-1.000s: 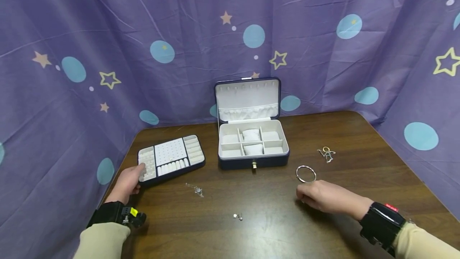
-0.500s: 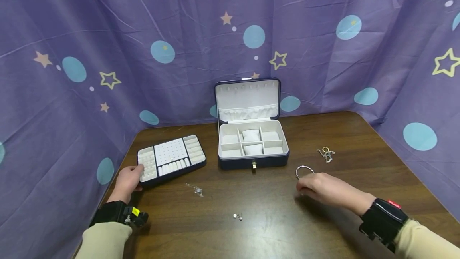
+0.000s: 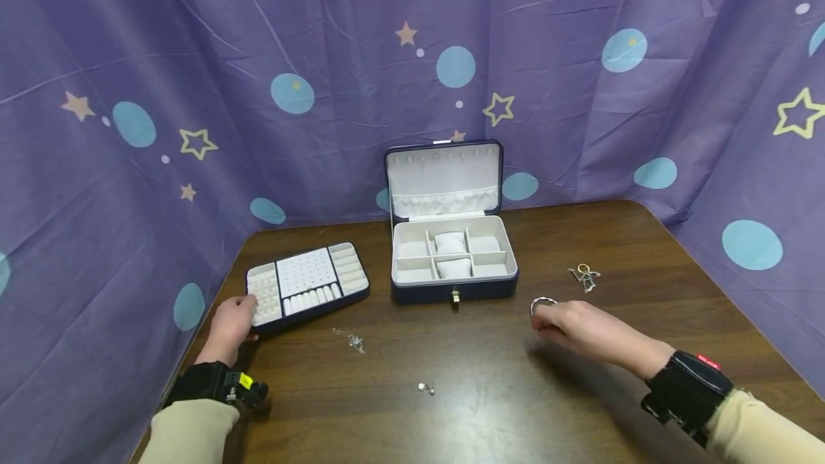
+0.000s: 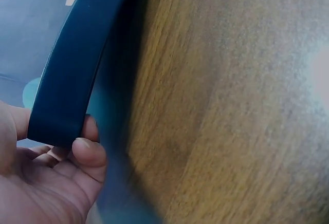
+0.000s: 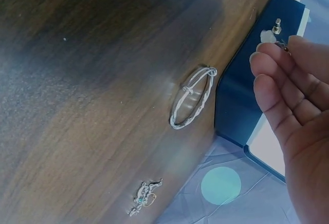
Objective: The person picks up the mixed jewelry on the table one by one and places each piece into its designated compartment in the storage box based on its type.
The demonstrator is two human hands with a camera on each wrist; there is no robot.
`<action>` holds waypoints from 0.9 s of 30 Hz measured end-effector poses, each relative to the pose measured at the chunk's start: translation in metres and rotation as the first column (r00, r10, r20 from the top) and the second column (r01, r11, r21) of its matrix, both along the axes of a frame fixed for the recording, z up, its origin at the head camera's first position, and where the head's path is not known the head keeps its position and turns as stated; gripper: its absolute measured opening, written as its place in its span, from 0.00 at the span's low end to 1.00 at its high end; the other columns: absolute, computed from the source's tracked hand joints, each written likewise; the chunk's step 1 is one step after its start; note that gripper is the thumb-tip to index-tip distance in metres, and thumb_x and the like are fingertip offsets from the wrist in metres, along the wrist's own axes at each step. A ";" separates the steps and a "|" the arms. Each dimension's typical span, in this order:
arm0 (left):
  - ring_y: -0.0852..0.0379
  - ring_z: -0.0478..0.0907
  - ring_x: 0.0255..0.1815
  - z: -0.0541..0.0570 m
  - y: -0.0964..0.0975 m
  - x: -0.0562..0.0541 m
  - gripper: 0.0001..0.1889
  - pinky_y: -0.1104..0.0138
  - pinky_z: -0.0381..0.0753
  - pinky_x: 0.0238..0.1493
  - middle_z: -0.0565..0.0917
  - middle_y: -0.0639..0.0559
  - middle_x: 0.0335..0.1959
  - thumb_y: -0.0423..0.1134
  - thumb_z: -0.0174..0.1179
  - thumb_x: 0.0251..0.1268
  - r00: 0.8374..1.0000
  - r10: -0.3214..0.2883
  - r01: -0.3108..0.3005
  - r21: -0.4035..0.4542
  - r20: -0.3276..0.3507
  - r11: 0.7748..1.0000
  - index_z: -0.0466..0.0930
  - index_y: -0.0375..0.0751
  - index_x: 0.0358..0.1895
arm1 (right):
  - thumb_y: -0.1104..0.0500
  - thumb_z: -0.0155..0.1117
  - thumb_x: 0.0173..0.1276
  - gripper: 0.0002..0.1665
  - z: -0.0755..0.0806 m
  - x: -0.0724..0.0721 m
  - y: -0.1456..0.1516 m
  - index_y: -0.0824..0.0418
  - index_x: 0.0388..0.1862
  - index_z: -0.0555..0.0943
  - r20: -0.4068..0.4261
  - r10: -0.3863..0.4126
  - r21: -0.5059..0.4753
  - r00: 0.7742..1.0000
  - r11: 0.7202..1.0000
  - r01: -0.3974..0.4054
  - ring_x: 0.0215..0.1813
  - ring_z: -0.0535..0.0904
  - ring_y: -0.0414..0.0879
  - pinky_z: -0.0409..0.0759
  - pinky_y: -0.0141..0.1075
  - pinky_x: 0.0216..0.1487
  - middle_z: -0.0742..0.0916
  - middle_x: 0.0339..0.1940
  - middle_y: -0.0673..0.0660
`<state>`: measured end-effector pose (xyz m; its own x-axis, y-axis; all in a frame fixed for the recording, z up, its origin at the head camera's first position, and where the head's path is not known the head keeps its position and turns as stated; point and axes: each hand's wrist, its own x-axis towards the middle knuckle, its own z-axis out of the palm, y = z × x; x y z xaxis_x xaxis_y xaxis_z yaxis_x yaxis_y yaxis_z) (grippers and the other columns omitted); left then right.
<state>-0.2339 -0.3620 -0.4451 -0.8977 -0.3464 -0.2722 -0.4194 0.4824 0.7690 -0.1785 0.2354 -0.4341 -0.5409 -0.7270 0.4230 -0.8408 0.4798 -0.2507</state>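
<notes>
My left hand [image 3: 230,322] grips the left end of a navy jewelry tray [image 3: 306,272] with white ring rolls and a dotted panel. In the left wrist view, thumb and fingers wrap the end of the tray's dark side wall [image 4: 72,75]. My right hand [image 3: 583,331] pinches a small earring [image 5: 268,37] with a whitish disc between thumb and index finger. The head view hides that earring behind the hand. Under and beyond the right hand lies a silver twisted bangle [image 5: 193,98], partly covered in the head view.
An open navy jewelry box [image 3: 455,260] with white compartments stands at the back middle. A silver chain with a gold ring [image 3: 585,278] lies right. Another silver chain [image 3: 351,340] and small earrings [image 3: 427,388] lie toward the front. A purple curtain [image 3: 361,34] hangs behind.
My right hand has risen slightly and shifted away from me, covering more of the bangle. The left hand and the tray have barely moved.
</notes>
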 end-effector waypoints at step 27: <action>0.42 0.71 0.48 0.000 0.002 0.002 0.34 0.63 0.79 0.30 0.68 0.29 0.62 0.48 0.28 0.82 0.997 0.006 -0.003 0.035 -0.075 0.999 0.53 0.18 0.75 | 0.71 0.74 0.59 0.18 0.008 -0.002 0.003 0.50 0.38 0.81 -0.034 -0.095 -0.062 0.995 0.994 0.092 0.36 0.79 0.28 0.76 0.22 0.39 0.84 0.33 0.38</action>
